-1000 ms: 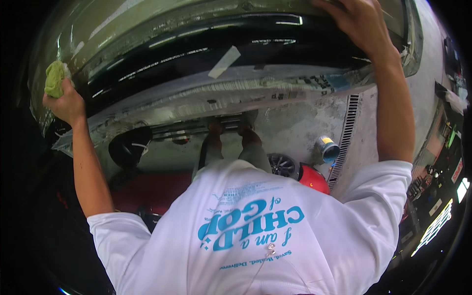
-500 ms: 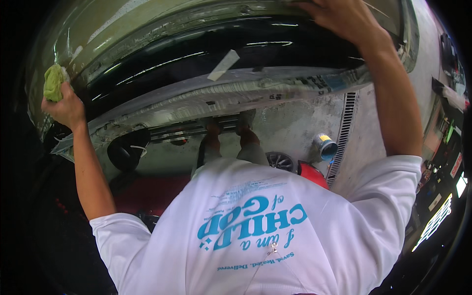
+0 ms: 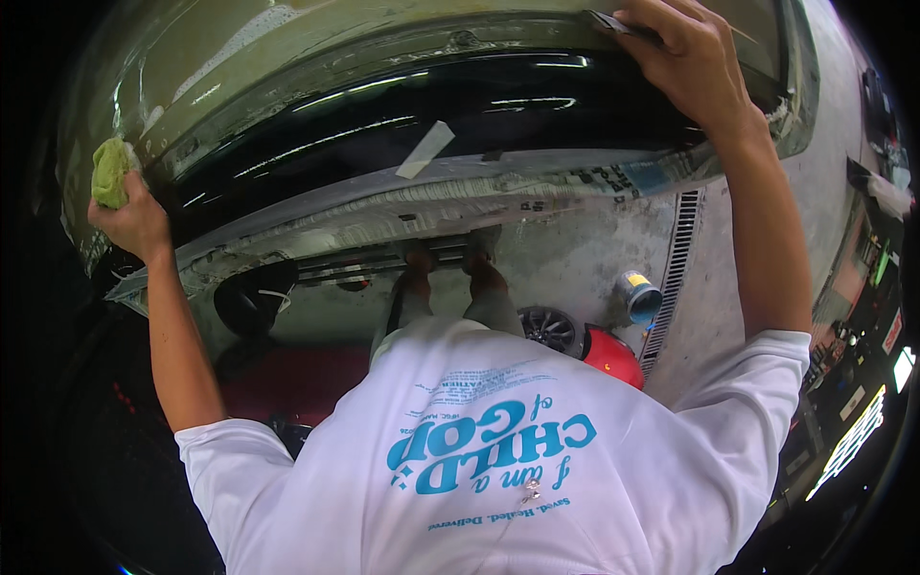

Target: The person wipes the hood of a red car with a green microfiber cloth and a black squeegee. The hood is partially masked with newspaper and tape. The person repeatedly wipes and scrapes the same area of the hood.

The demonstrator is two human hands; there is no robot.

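Note:
My left hand is closed round a yellow-green sponge against the left side of a wet, olive-coloured vehicle panel. At the upper right, my right hand grips a thin dark folded sheet that looks like sandpaper, held flat near the panel's edge. A glossy black band runs along the panel below the olive surface. One whitish strip of tape sticks to the band's lower edge. Whitish suds streak the upper left of the panel.
Masking newspaper hangs along the lower edge of the bodywork. On the concrete floor stand an open can beside a drain grate, a dark wheel and a red part. Assorted items line the far right.
The view has shifted slightly, so the panel sits lower. My right hand shows more fully, with the dark sheet now visible in it. My left hand keeps hold of the sponge.

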